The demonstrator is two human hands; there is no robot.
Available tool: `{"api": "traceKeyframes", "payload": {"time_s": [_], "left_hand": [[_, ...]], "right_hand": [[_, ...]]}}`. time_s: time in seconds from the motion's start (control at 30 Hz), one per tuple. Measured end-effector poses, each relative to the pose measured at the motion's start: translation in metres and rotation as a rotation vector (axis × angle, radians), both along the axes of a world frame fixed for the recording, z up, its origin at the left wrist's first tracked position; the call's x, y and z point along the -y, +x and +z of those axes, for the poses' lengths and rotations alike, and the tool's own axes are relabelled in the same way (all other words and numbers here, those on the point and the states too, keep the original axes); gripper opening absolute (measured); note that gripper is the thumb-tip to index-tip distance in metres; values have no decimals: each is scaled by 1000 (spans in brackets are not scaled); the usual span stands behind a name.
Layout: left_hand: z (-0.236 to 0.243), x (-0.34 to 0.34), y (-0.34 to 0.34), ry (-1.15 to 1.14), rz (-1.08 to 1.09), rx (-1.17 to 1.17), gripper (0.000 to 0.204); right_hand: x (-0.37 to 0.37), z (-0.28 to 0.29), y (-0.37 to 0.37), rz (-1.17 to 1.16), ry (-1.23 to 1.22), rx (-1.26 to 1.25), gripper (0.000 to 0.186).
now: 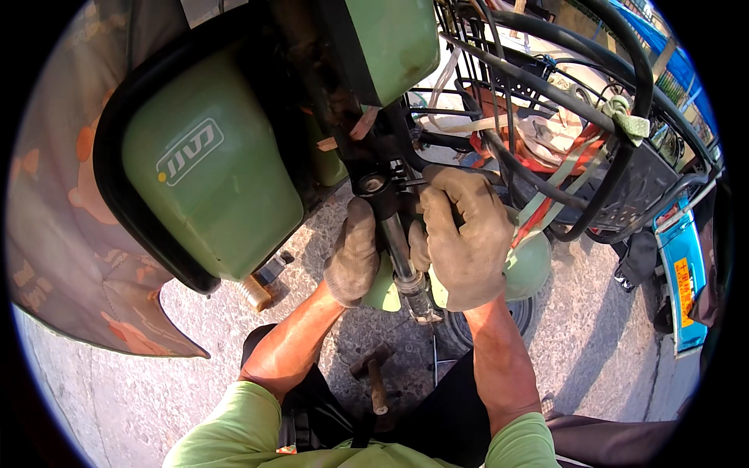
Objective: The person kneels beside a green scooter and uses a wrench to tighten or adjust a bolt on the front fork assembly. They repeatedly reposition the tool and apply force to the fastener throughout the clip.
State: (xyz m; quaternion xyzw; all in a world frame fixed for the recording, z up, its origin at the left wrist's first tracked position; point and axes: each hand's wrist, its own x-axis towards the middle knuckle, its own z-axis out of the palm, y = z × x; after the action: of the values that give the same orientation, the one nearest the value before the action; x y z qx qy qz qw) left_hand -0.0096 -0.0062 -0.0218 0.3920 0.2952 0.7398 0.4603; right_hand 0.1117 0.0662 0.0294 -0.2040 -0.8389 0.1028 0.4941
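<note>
A shiny metal fork tube (pixel 396 243) slants down out of a black clamp (pixel 376 187) on the green scooter. Its lower end (pixel 421 303) hangs just above the ground. My left hand (pixel 353 253), in a grey-brown work glove, is closed against the tube's left side below the clamp; its fingertips are partly hidden. On the other side, my gloved right hand (pixel 470 242) has its fingers curled beside the clamp and its thumb by the tube. A thin dark bar (pixel 413 182) runs from the clamp towards those fingers. What the right hand grips is hidden.
Green leg-shield panels (pixel 207 156) with black trim flank the fork. A hammer (pixel 376 382) lies between my legs, near a round dark ring-shaped thing (pixel 524 313). A black wire basket (pixel 577 148) holding cloths and straps stands right. A patterned cover (pixel 86 218) hangs left.
</note>
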Motion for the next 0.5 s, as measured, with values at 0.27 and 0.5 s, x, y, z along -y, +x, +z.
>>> {"api": "traceKeyframes", "payload": {"time_s": [0.27,0.5], "left_hand": [[-2,0,3,-23,15,72,79],[-6,-2,-1,-17,-1,-7,84]], "right_hand": [[6,11,-1,56,-280,-91,17],[1,-3,1,120,-300,-95,20]]}}
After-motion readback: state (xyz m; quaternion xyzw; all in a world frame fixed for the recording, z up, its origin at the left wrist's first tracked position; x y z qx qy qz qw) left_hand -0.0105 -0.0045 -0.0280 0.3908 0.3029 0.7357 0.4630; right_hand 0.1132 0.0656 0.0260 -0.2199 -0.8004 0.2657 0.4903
